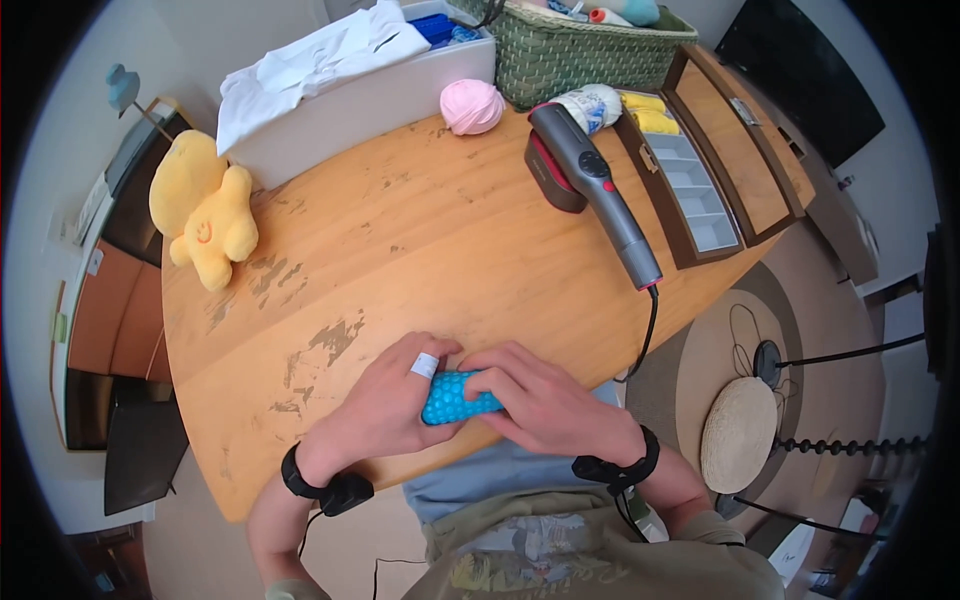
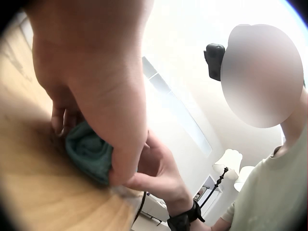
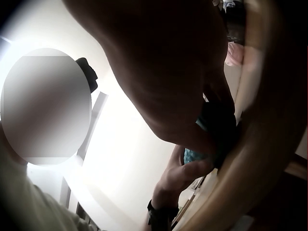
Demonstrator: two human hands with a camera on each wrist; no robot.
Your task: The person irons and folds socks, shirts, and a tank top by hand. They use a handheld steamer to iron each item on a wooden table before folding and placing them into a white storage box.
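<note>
As hands grip cloth, left-wrist view shows folds.

Yellow plush toy left of a pink yarn ball.

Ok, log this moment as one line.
left hand: grips blue roll; right hand: grips same roll; roll: near table edge; pink yarn: farther back

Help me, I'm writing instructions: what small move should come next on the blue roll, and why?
Perhaps a gentle squeeze to firm the blue roll: the left hand and right hand both grip it, and its end shows folds that might loosen.
</note>
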